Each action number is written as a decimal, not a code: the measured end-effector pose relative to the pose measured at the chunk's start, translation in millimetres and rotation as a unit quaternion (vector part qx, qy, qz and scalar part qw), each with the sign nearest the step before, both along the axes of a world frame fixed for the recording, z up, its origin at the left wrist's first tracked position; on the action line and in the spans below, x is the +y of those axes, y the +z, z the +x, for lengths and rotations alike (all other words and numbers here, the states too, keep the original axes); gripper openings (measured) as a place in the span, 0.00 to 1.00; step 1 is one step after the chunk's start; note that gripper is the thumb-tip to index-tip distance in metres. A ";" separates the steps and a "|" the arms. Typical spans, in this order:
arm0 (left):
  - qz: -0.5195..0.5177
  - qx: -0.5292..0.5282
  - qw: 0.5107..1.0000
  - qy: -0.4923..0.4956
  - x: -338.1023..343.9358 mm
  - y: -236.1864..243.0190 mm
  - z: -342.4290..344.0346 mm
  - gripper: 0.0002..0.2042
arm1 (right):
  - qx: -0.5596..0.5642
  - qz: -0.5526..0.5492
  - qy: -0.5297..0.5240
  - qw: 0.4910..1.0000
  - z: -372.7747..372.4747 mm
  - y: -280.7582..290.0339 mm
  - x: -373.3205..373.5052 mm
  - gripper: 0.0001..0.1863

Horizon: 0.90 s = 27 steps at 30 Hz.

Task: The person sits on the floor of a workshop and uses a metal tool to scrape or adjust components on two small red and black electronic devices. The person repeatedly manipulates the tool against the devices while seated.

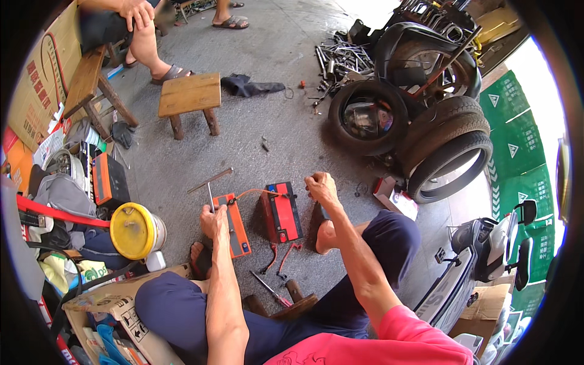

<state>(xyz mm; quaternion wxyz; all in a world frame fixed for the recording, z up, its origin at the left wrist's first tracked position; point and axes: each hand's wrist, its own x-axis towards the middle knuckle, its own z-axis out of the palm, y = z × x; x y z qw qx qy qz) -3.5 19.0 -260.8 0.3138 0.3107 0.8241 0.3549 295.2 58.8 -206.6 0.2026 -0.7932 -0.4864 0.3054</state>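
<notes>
- We see the left hand (214, 222) wrapped around the shaft of a T-shaped wrench (211, 193), its crossbar up at the far end.
- That hand is at the left edge of the orange battery (239, 233), which lies on the floor (243, 155) between our feet.
- We see the right hand (322, 188) just beside the far right corner of the red and black battery (291, 222); its fingers are bent, and we cannot tell whether they close on anything.
- The red battery is right of the orange one, and an orange wire (250, 191) runs between their far ends.
- Short leads (285, 258) hang at the red battery's near end.
- Nearer us, a screwdriver (267, 286) lies by a low wooden stool (295, 307).
</notes>
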 end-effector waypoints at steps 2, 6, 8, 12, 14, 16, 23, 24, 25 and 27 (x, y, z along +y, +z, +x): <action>0.006 -0.009 1.000 -0.006 0.5 2.3 4.2 0.13 | -0.033 0.061 0.035 0.997 -1.3 -11.5 -24.2 0.14; 0.027 -0.013 1.000 -0.008 -2.6 -0.7 1.5 0.12 | -0.059 0.154 0.115 0.979 -56.0 -12.1 -64.1 0.12; 0.015 -0.041 0.999 0.000 -0.6 -4.4 -0.3 0.12 | -0.065 0.150 0.235 0.958 -89.4 -10.7 -79.7 0.11; 0.039 -0.125 0.991 -0.003 -1.1 -33.1 -19.6 0.12 | 0.019 0.190 0.307 0.933 -161.6 -11.8 -94.8 0.07; 0.073 -0.183 0.980 0.012 -1.2 -25.3 -12.6 0.12 | -0.020 0.154 0.281 0.947 -183.0 -18.1 -94.9 0.10; 0.075 -0.251 0.965 0.018 0.3 -9.1 -13.0 0.13 | -0.060 0.159 0.283 0.944 -193.2 -18.9 -90.5 0.07; 0.090 -0.147 0.985 0.016 0.5 -11.5 -10.3 0.11 | -0.137 0.163 0.374 0.903 -199.1 -35.6 -84.3 0.04; 0.085 -0.173 0.981 0.027 0.0 -11.4 -10.4 0.11 | -0.125 0.157 0.345 0.917 -197.7 -37.9 -84.7 0.05; 0.072 -0.200 0.976 0.035 0.1 -8.7 -10.1 0.10 | -0.114 0.145 0.312 0.932 -193.6 -37.3 -84.4 0.06; 0.060 -0.255 0.963 0.063 0.1 -1.8 -11.7 0.09 | -0.044 0.090 0.215 0.971 -183.5 -24.9 -76.3 0.09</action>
